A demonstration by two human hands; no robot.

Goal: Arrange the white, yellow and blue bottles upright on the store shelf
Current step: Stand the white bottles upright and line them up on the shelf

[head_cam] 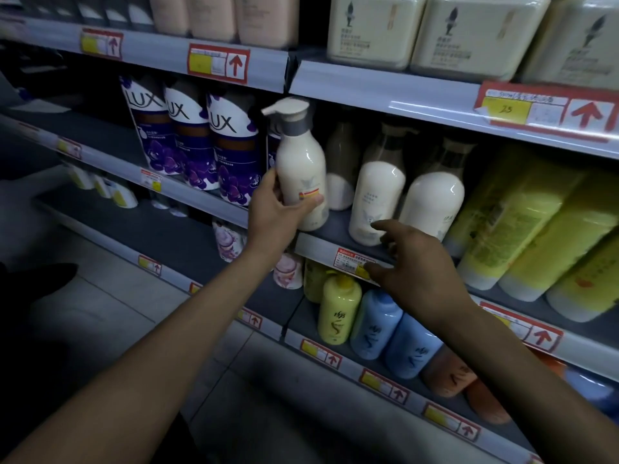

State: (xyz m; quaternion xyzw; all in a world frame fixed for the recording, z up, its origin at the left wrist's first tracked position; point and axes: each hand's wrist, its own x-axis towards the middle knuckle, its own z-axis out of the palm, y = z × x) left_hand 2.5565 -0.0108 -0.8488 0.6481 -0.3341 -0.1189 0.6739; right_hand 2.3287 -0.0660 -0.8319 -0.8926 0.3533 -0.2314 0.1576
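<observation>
My left hand (278,209) grips a white pump bottle (301,165) around its lower body, holding it upright at the left end of the middle shelf (321,247). To its right stand two more white bottles (376,202) (432,202), upright, with another behind them in shadow. My right hand (412,262) hovers in front of the shelf edge, fingers spread, holding nothing, its index finger pointing toward the nearer white bottle. On the shelf below, a yellow bottle (338,311) stands beside two blue bottles (375,326) (410,349).
Purple LUX refill pouches (197,142) fill the middle shelf to the left. Yellow-green wrapped packs (536,229) lie at the right. Cream boxed packs (375,28) sit on the top shelf. Orange bottles (449,373) follow the blue ones. Tiled floor lies below left.
</observation>
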